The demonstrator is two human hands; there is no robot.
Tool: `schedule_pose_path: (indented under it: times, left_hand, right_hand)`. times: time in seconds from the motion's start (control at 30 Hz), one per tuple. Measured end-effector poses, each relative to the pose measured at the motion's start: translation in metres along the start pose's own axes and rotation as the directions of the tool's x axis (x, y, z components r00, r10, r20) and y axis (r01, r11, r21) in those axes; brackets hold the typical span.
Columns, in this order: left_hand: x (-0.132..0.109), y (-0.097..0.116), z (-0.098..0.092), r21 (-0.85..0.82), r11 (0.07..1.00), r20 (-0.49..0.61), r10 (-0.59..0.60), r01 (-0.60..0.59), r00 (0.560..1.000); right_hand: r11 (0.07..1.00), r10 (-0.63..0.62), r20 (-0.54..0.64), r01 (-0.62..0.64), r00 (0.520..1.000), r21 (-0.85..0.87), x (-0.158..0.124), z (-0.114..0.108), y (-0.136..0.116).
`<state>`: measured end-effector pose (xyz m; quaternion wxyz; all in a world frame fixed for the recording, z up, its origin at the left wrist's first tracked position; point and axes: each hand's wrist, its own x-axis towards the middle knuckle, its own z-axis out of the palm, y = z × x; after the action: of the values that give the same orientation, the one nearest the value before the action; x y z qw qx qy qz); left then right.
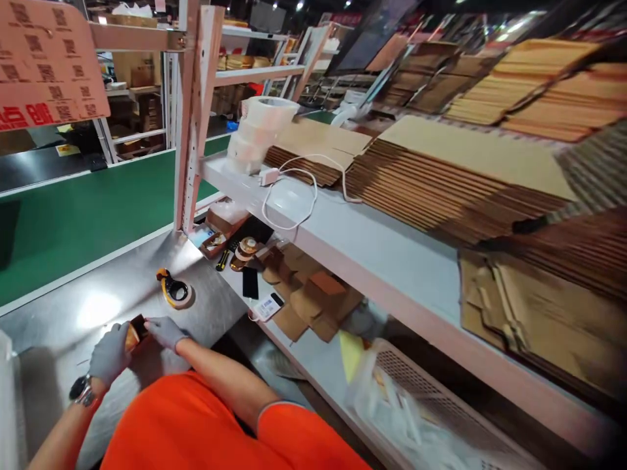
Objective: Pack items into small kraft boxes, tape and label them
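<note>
On metal bench point(142, 297), tape dispenser point(172, 289) beyond small box point(139, 326); left fingers point(121, 341), right fingers point(153, 324) holding it.

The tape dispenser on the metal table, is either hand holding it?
No, the tape dispenser lies on the metal table, apart from the left hand and right hand, both at a small brown box.

A metal workbench point(210, 307) adjoins a green belt-like surface point(98, 209) (pale strip point(88, 267) along its edge). A pale perforated upright point(191, 130) stands at the workbench's far corner, beside a two-level shelf unit point(392, 251). Small lights point(300, 6) shine overhead against a dark background.
</note>
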<state>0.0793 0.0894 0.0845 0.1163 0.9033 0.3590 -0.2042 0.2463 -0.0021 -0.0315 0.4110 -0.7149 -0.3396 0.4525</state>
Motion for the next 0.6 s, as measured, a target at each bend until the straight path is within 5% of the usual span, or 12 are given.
schedule_pose_path:
  times: [0.27,0.47,0.6]
  left_hand:
    - [0.007,0.006,0.004,-0.129,0.99,0.036,0.054,-0.049,0.998]
    - [0.001,0.02,0.031,-0.223,0.975,-0.019,0.016,-0.02,1.0]
    - [0.007,0.03,0.042,-0.171,0.984,0.014,-0.042,0.044,0.999]
  right_hand:
    - [0.92,-0.015,0.013,0.019,1.0,-0.392,-0.017,-0.025,-0.017]
    - [0.908,0.016,0.07,0.014,0.997,-0.419,-0.032,-0.039,-0.009]
    - [0.976,0.156,0.248,-0.11,0.956,-0.19,-0.032,-0.04,-0.002]
